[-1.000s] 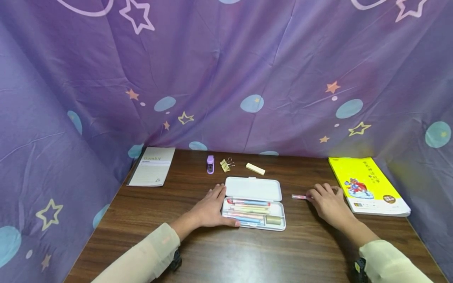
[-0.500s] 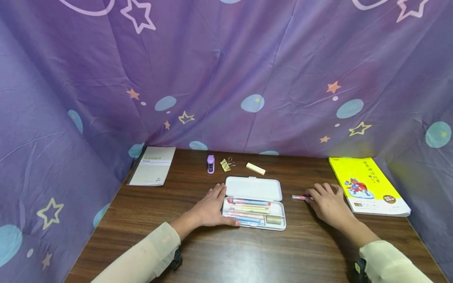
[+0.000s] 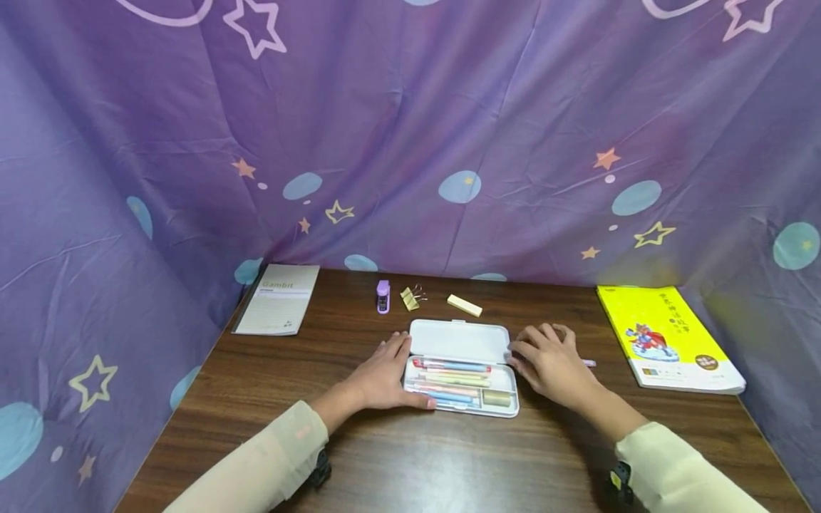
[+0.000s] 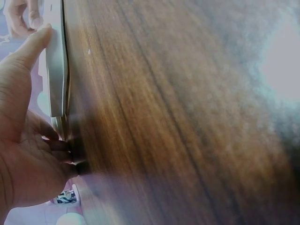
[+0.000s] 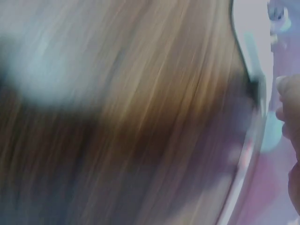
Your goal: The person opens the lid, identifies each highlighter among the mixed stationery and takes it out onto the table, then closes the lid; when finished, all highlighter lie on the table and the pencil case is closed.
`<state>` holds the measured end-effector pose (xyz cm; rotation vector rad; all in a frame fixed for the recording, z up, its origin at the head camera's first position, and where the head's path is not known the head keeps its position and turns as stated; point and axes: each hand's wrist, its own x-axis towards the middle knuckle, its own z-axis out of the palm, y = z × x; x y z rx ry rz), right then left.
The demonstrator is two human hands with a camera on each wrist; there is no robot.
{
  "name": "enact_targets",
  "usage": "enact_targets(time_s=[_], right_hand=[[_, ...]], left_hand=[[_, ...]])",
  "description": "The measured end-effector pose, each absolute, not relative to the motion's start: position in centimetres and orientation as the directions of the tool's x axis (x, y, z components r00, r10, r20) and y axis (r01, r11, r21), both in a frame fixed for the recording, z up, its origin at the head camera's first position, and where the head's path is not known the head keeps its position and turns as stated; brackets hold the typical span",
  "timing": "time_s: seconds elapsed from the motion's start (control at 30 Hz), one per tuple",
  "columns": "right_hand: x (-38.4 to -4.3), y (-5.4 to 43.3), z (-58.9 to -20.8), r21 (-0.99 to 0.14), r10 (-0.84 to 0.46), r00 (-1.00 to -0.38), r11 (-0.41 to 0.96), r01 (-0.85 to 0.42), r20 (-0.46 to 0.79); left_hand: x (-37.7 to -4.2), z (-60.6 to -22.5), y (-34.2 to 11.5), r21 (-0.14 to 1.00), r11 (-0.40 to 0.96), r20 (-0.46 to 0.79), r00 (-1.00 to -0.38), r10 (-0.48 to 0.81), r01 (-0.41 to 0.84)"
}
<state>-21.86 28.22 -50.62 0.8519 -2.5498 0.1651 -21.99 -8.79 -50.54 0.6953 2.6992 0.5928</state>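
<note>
An open white pencil case (image 3: 458, 340) lies on the table in the head view, its lid folded back. Several pens and pencils (image 3: 452, 377) and a greenish block (image 3: 496, 398) lie in its lower tray. My left hand (image 3: 380, 377) holds the case's left end, thumb on the front edge and fingers along the side. At the right end, my right hand (image 3: 553, 367) has its bent fingertips beside the lid; contact is unclear. A pinkish pen (image 3: 589, 363) lies on the table, partly hidden behind that hand. The right wrist view is blurred.
Behind the case are a purple stapler (image 3: 383, 296), a gold binder clip (image 3: 410, 298) and a cream eraser-like block (image 3: 465, 306). A notebook (image 3: 277, 299) lies at the back left, a yellow book (image 3: 667, 338) on the right. Patterned purple cloth (image 3: 398, 142) encloses the table.
My right hand has left the pen on the table and moved left to the case's right end. The left hand stays at the case.
</note>
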Motion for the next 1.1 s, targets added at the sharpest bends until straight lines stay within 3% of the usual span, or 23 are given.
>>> enact_targets(time_s=[0.47,1.1], right_hand=[[-20.7,20.7,-50.5,0.032,-0.69,-0.563,0.645,-0.764,0.455],[-19.9,18.3,-51.7,0.02,-0.647,-0.63,0.704,-0.71,0.429]], left_hand=[[-22.1,-50.5,-8.7,0.458,0.796,-0.162,-0.844,0.512,0.395],[-22.1,-50.5,-8.6,0.47,0.797,-0.173,-0.846,0.504,0.378]])
